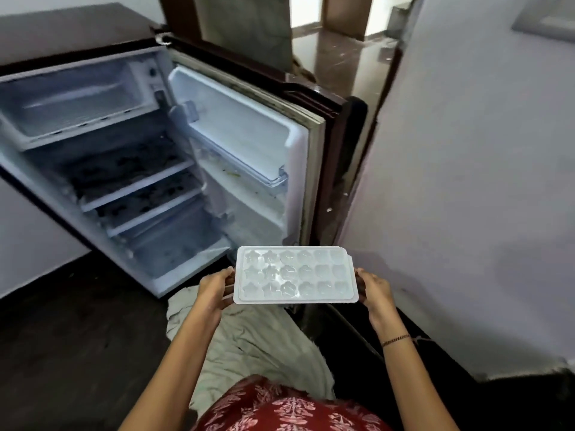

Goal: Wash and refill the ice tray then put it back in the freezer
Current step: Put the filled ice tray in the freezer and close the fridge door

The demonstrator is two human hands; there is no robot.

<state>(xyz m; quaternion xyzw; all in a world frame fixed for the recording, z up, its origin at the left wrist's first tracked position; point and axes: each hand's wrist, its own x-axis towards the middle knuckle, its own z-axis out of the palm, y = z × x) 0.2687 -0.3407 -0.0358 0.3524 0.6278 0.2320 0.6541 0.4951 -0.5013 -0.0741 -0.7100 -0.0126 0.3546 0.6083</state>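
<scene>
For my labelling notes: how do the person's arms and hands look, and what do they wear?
No sleeves or gloves show. The right hand has a thin dark-red bracelet at its wrist; the left hand wears nothing visible.

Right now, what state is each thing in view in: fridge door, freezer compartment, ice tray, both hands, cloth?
Fridge door: swung wide open.
Freezer compartment: front open, inside in view.
Ice tray: held level in front of the fridge, outside it; whether its cells hold water is unclear.
Left hand: grips the tray's left end.
Right hand: grips the tray's right end.
Cloth: crumpled on the floor below the tray.
</scene>
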